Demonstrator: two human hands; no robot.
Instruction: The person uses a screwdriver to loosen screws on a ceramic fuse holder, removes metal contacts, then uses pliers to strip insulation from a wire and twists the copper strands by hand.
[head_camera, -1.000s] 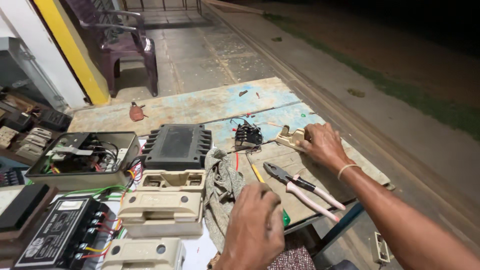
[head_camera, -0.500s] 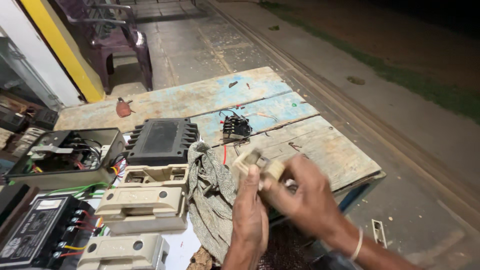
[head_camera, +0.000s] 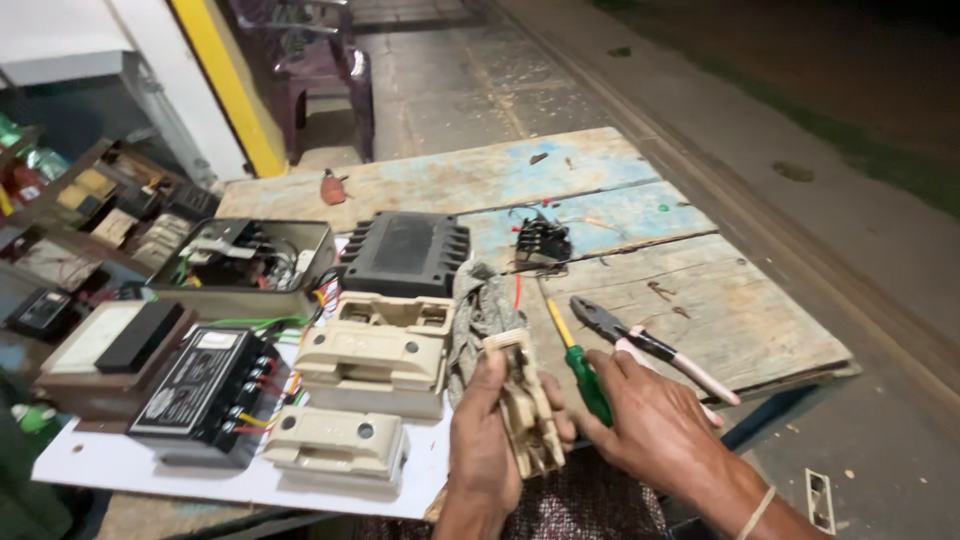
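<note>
Head view, looking down, close workbench (head_camera: 700, 300)

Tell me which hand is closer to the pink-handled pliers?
The right hand. It holds a green screwdriver and sits just beside the pliers, its fingers close to their pink handles. The left hand is farther over, gripping a beige plastic part.

Left hand (head_camera: 487, 440) holds a cream fuse carrier (head_camera: 527, 405); right hand (head_camera: 655, 425) holds a green-handled screwdriver (head_camera: 585, 375) near the table's (head_camera: 700, 300) front edge.
</note>
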